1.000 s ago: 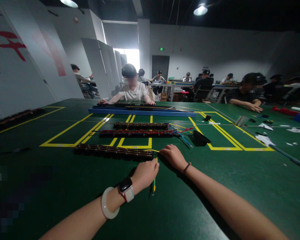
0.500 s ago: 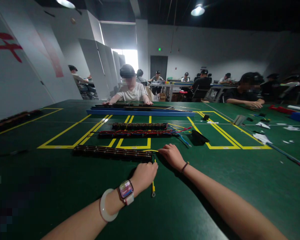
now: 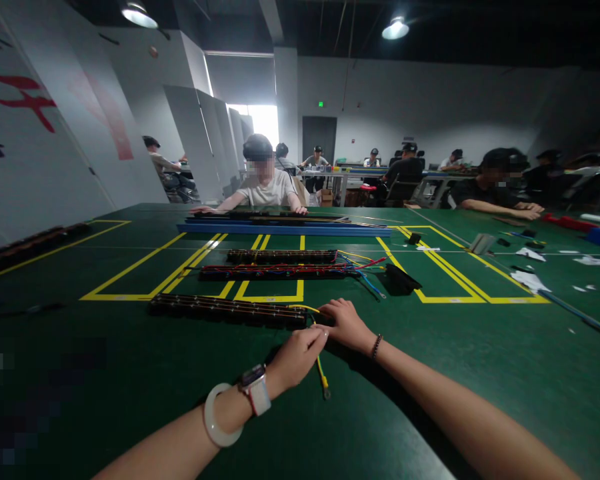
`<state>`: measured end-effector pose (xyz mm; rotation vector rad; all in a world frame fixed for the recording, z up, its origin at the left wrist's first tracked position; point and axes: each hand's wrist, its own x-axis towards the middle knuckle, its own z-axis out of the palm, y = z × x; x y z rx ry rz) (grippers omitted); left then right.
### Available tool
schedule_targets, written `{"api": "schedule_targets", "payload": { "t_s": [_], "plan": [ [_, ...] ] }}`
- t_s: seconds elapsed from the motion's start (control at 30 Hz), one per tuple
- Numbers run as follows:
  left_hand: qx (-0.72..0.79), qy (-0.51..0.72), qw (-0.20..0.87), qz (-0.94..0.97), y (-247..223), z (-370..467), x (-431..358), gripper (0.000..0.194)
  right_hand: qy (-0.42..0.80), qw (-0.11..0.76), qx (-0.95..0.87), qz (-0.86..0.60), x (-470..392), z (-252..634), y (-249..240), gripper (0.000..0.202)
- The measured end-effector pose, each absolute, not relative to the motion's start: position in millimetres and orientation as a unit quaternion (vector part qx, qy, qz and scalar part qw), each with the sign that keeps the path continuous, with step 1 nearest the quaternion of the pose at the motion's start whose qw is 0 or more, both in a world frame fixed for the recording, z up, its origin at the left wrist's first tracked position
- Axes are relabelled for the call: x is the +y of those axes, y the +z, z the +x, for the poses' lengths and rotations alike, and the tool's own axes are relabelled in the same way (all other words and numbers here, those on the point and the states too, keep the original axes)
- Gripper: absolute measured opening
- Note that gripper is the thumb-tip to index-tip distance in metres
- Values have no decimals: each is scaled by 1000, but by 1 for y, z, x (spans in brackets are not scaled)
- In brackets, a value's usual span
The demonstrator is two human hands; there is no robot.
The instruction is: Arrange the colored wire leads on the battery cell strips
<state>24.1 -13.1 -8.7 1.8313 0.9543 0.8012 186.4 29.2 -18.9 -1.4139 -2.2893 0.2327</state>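
Observation:
A long black strip (image 3: 225,311) with thin copper-coloured lines lies on the green table, and yellow wires come from its right end. My left hand (image 3: 299,355) is closed in a pinch on a yellow wire (image 3: 321,371), whose ring terminal (image 3: 327,393) hangs toward me. Touching or nearly touching it, my right hand (image 3: 347,327) is closed on another yellow wire (image 3: 305,307) by the strip's end. The fingertips partly hide both wires where they are gripped.
Beyond lie two wired black strips (image 3: 275,271), a black folded piece (image 3: 401,279) and blue channels (image 3: 285,229). A person (image 3: 267,187) sits across the table, another (image 3: 500,183) at the right. Paper scraps (image 3: 529,280) and a long rod (image 3: 580,313) lie to the right.
My left hand has moved right and a little up, closer to my right hand. The ring terminal's wire has swung to the right with it.

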Motion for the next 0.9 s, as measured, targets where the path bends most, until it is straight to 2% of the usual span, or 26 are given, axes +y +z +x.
{"api": "schedule_targets", "payload": {
  "t_s": [0.13,0.2,0.27,0.4,0.6,0.77,0.9],
  "plan": [
    [373,284,648,600,-18,28,-8,38,249,233,-790,-510,38,188,-25,28],
    [352,282,704,548,-21,29,-6,35,311,263,-761,-505,40,188,-26,28],
    [338,292,739,504,-22,29,-4,32,322,288,-747,-505,39,186,-24,27],
    [325,314,774,444,-21,28,-2,29,198,283,-777,-526,28,181,-13,22],
    [325,327,784,416,-21,28,-2,34,-46,161,-853,-494,12,172,-3,18],
    [340,357,786,373,-24,29,1,30,-111,108,-893,-422,6,168,2,13],
    [331,377,793,346,-28,30,2,25,-99,123,-889,-429,0,169,15,18]
  ]
}}
